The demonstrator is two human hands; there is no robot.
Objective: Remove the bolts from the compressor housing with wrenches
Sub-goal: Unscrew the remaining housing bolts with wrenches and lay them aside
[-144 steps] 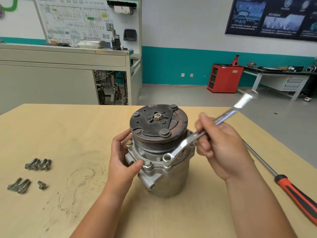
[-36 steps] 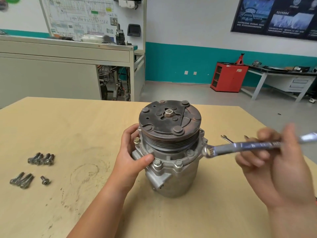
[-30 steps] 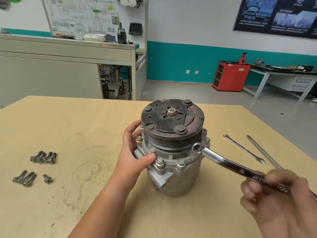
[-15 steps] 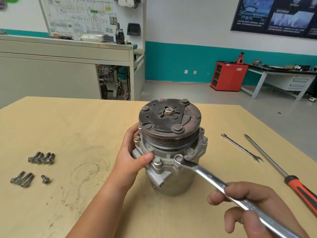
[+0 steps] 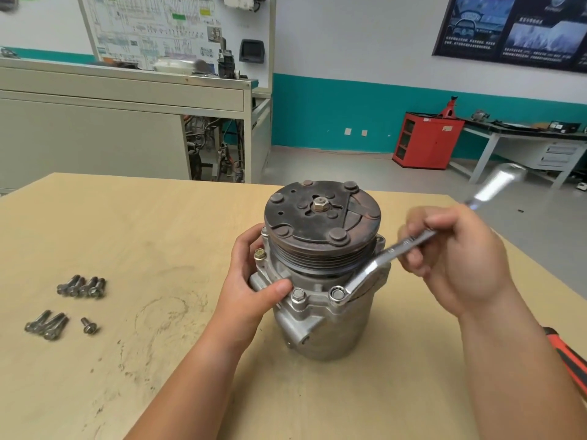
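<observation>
The grey compressor housing (image 5: 330, 328) stands upright mid-table, its dark rusty pulley (image 5: 320, 223) on top. My left hand (image 5: 254, 281) grips its left flange, thumb pressed near a front bolt (image 5: 298, 294). A brass-coloured bolt (image 5: 259, 254) shows beside my left fingers. My right hand (image 5: 454, 258) holds a silver ring wrench (image 5: 381, 258) by its shaft. The wrench's ring end sits over a front-right flange bolt (image 5: 336, 293), and its blurred far end (image 5: 498, 184) points up to the right.
Two groups of removed bolts (image 5: 81, 286) (image 5: 47, 325) and a short screw (image 5: 87, 325) lie on the wooden table (image 5: 127, 233) at the left. A red-handled screwdriver (image 5: 568, 360) lies at the right edge. Benches and a red cabinet (image 5: 425, 141) stand far behind.
My right hand has swung the wrench handle counter-clockwise, from near me at the lower right up to the far right, with the ring on the front-right bolt. My left hand stays put.
</observation>
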